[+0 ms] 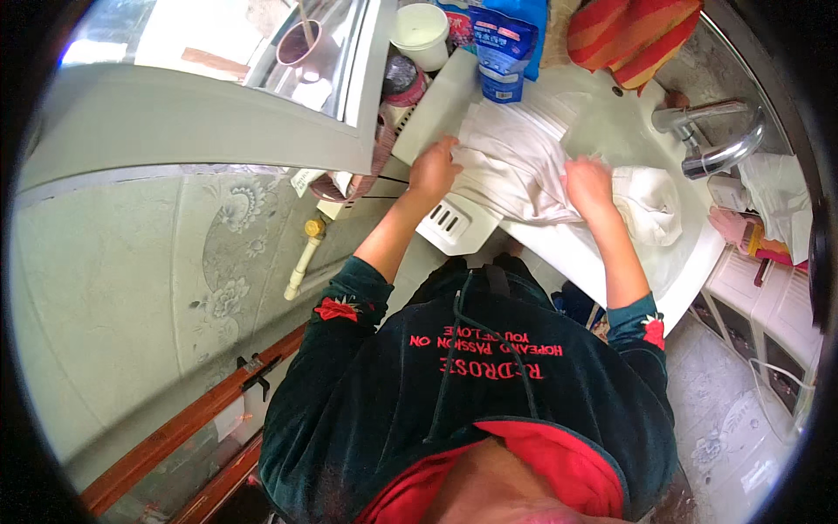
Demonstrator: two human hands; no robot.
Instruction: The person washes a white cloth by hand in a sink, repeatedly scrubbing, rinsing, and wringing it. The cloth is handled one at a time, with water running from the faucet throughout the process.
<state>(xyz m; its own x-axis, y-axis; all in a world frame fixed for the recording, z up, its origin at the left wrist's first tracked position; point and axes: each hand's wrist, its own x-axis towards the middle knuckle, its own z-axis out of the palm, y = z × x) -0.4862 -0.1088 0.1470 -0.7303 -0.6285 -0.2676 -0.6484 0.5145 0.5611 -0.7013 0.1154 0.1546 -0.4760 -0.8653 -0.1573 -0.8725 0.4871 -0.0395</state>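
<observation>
A wet white cloth [514, 173] lies spread in folds over a white ribbed washboard [553, 118], which slants across the washbasin [694, 262]. My left hand [437, 169] holds the cloth's left edge, thumb and fingers bent around it. On the other side my right hand [589, 187] grips the cloth's bunched right part; its fingertips are blurred and partly hidden. Just right of that hand, a second bundle of white cloth [648, 206] rests in the basin. The washboard's slotted end [448, 219] juts out over the basin's front edge towards me.
A blue detergent pouch [503, 56] stands behind the cloth. Beyond it hangs a red striped cloth [632, 39]. The chrome faucet [723, 147] reaches over the basin from the right. On the left are a white tub [421, 36], a dark-lidded jar [402, 80] and an open window frame [216, 121].
</observation>
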